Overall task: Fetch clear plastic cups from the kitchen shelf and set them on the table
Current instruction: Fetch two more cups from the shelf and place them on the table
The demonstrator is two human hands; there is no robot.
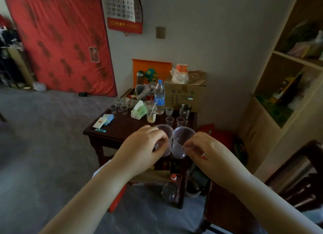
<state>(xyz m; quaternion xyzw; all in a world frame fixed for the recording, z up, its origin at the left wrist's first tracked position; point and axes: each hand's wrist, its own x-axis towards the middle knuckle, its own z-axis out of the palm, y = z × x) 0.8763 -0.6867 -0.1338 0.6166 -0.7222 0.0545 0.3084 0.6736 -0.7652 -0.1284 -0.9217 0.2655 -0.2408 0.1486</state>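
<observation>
While we are reaching over the near edge of the dark table point(122, 127), our left hand point(142, 146) is curling its fingers around one clear cup point(164, 129); our right hand point(208, 149) is pinching a second cup point(180, 141) by its rim, the cups touching.

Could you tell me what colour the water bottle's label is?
Blue, on the clear plastic water bottle; head view.

The left hand's fingers point(158, 137) hide much of one clear plastic cup point(166, 130); the blurred wall calendar point(122, 6) above the dark wooden table point(122, 129) is cropped.
</observation>
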